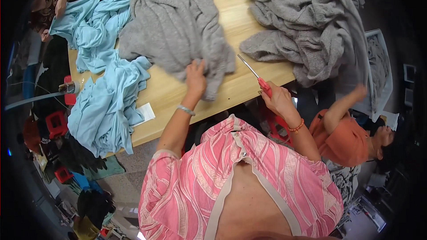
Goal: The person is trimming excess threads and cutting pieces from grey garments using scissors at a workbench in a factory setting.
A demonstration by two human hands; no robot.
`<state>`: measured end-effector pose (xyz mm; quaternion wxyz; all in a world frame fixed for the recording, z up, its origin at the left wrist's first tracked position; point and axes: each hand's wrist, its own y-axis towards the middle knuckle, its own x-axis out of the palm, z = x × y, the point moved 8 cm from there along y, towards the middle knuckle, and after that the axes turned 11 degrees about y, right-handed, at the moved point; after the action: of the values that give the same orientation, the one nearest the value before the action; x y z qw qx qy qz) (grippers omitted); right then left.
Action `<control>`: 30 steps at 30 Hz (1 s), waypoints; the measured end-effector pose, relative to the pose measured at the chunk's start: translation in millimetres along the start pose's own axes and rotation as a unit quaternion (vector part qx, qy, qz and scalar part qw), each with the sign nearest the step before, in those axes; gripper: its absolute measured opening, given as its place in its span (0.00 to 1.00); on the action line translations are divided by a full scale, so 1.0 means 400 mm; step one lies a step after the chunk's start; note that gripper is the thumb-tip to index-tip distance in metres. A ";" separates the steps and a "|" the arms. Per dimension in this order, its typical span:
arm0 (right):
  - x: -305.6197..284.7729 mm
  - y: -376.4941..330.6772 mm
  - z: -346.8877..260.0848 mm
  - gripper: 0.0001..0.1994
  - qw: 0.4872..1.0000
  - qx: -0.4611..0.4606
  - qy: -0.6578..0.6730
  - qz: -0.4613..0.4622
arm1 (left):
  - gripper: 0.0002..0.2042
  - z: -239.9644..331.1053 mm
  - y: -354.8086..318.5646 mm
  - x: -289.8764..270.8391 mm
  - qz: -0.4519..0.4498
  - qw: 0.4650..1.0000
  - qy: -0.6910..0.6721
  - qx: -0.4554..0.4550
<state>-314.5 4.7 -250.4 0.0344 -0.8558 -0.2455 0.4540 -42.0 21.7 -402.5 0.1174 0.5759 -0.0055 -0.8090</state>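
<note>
A grey knit garment (171, 31) lies loosely spread on the table in front of me. My left hand (195, 80) has its fingers bent into the garment's near edge, and the cloth around them is blurred by motion. In my right hand (279, 102) is a slim red-handled tool (264, 86) with a long narrow metal end pointing away to the left. My fist hides the rear of the handle, so I cannot tell its exact kind. The metal tip stops over bare wood between the garment and a heap of grey knitwear (307, 22) at the right.
Light blue garments (104, 102) cover the table's (231, 0) left edge, where another person's hand (61, 6) holds one. A white tag (146, 112) sits beside them. At right, an orange-shirted person (338, 131) reaches towards the grey heap, near a white bin (384, 75). Red stools (56, 124) stand left.
</note>
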 end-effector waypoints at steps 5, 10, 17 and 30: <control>0.036 -0.035 0.007 0.13 0.999 0.021 -0.013 0.034 | 0.27 0.159 0.058 0.006 0.004 0.985 -0.114 0.131; 0.042 -0.076 0.040 0.13 0.996 0.043 0.015 0.080 | 0.21 0.048 0.075 -0.070 0.075 0.971 -0.210 0.081; 0.074 -0.059 0.069 0.13 0.991 0.093 0.056 0.082 | 0.20 -0.373 0.171 -0.410 0.215 0.851 -0.464 -0.122; 0.099 0.000 0.010 0.13 0.996 0.038 0.062 0.051 | 0.28 0.171 0.199 -0.204 0.009 0.936 0.097 0.337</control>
<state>-299.3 21.7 -282.8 0.0585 -0.8917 -0.1816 0.4104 -66.0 -48.3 -291.9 -0.0768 0.6573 -0.2717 -0.6987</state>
